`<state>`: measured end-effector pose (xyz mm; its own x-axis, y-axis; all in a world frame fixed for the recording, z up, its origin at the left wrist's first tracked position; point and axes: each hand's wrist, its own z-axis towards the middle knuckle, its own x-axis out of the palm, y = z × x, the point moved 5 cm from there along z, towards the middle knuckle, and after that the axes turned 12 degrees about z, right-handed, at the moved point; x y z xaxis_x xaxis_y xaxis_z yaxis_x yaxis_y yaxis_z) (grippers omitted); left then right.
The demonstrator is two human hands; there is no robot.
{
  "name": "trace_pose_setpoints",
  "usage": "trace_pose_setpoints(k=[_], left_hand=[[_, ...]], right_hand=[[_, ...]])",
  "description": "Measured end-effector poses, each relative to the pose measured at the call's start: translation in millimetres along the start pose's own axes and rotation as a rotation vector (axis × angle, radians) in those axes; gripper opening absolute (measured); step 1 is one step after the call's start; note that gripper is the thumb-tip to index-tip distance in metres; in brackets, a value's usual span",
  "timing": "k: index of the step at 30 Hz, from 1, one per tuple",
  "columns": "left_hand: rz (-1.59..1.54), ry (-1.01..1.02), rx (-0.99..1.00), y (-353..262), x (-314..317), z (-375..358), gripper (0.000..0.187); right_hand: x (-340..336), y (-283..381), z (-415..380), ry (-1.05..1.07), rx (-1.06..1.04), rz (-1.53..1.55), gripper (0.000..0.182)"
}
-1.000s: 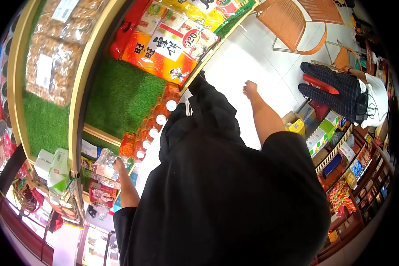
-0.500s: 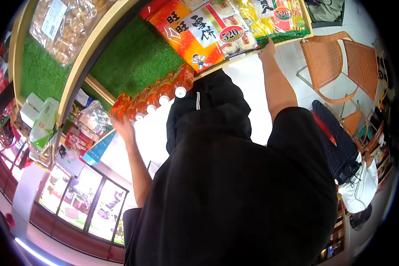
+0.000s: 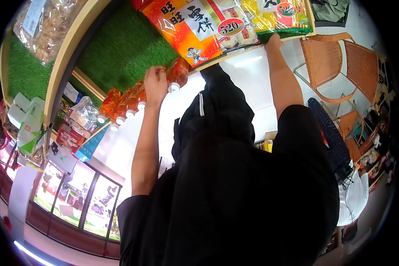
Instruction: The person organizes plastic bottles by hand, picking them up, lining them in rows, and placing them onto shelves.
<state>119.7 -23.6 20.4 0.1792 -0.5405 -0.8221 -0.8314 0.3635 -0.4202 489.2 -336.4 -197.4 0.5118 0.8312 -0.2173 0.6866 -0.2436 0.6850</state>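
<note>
My left hand [image 3: 156, 84] is at the row of bottles of orange-red drink [image 3: 178, 74], whose white caps point toward me. Its fingers are bent around one bottle, which the hand mostly hides. Other bottles lie to its left and one to its right. At the wooden shelf's front edge [image 3: 292, 38], my right hand [image 3: 274, 43] is closed on the rim, just below a yellow snack pack [image 3: 275, 15]. Left of that pack lies a large orange-and-white bag of rice crackers [image 3: 195, 29].
Green turf mat [image 3: 124, 53] lines the shelf. A clear bag of brown snacks [image 3: 51, 29] lies upper left, above green-and-white packs [image 3: 33, 124] and red packs [image 3: 71, 135]. Woven brown chairs [image 3: 323, 62] stand at the right on the white tiled floor.
My left hand has moved right and up along the bottles, from the row's left end toward its right end. My right hand stays at the shelf edge. The view has shifted slightly.
</note>
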Motion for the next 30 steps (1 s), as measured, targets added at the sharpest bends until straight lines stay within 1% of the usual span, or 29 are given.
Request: trace_pose_setpoints(k=[1,3,4,6,7,8,9,10,11,12,13,14,15,16,17,18,19,20,21,23,24,26,30], left_hand=[[0.004,-0.001,-0.005,2,5,3,0.022],[0.092,0.029,-0.004,9,17,4,0.021],[0.097,0.029,-0.008,6,14,4,0.021],[0.149,0.018,0.003,0,4,0,0.020],[0.154,0.022,-0.011,0,0,-2,0.020],[0.083,0.021,-0.056,2,-2,-6,0.020],[0.008,0.010,-0.100,6,-1,-9,0.019],[0.014,-0.024,-0.096,14,8,-13,0.021],[0.112,-0.082,-0.017,14,13,-16,0.022],[0.228,-0.153,0.047,11,14,-20,0.023],[0.273,-0.173,-0.022,15,17,-20,0.025],[0.222,-0.167,-0.071,10,15,-21,0.024],[0.238,-0.221,-0.048,20,21,-18,0.023],[0.278,-0.169,-0.136,21,12,-16,0.025],[0.326,-0.202,-0.110,24,18,-16,0.024],[0.277,-0.260,-0.073,18,14,-20,0.022],[0.238,-0.204,-0.090,11,13,-27,0.022],[0.242,-0.211,-0.083,10,11,-31,0.022],[0.240,-0.208,-0.053,15,11,-28,0.022],[0.255,-0.232,-0.074,15,8,-25,0.022],[0.249,-0.229,-0.090,16,8,-25,0.023],[0.235,-0.233,-0.110,11,13,-24,0.023],[0.182,-0.252,-0.140,12,7,-26,0.022]], right_hand=[[4,-1,-1,0.032,0.029,0.157,0.070],[7,-6,-3,0.057,0.068,0.309,0.075],[6,-7,-5,-0.008,0.069,0.178,0.076],[7,-5,-14,-0.067,0.079,0.031,0.077],[5,2,-34,-0.126,0.056,0.036,0.076],[2,10,-54,-0.183,0.032,0.040,0.076],[0,8,-49,-0.166,-0.013,-0.103,0.077],[2,6,-29,-0.032,-0.102,-0.447,0.078],[15,7,-6,0.158,-0.378,-1.185,0.080],[25,8,3,0.269,-0.659,-1.704,0.082],[28,4,8,0.342,-0.772,-1.935,0.084],[32,-4,21,0.313,-0.873,-2.056,0.081],[29,-10,34,0.391,-1.036,-2.027,0.076],[42,-31,99,0.679,-1.224,-1.960,0.067],[43,-45,141,0.810,-1.782,-1.937,0.055],[48,-37,70,0.621,-1.639,-2.486,0.048],[52,-34,79,0.695,-1.438,-2.689,0.047],[49,-22,71,0.677,-1.389,-2.637,0.044],[48,-24,51,0.709,-1.347,-2.713,0.041],[54,-33,95,0.692,-1.477,-2.555,0.040],[53,-36,100,0.699,-1.490,-2.548,0.040],[48,-34,116,0.673,-1.439,-2.564,0.040],[59,-33,116,0.617,-1.358,-2.561,0.039]])
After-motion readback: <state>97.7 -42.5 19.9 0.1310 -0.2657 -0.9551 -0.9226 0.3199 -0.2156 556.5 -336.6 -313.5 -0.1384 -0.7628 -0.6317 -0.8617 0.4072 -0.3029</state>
